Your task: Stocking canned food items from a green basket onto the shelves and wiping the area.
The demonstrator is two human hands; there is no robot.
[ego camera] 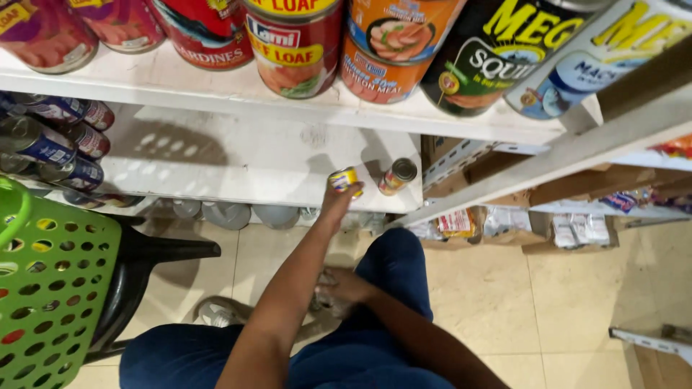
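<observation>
My left hand reaches up to the front edge of the white middle shelf and grips a small yellow can. Just to its right, a second small can with a dark lid stands on the same shelf, apart from the hand. My right hand rests low by my knee, which is in blue trousers. Its fingers are curled around something small and grey that is too blurred to make out.
Large cans line the top shelf overhead. Small dark cans are stacked at the middle shelf's left end. A green perforated basket sits on a black stand at left. Packets and cardboard boxes fill low shelves at right, above the tiled floor.
</observation>
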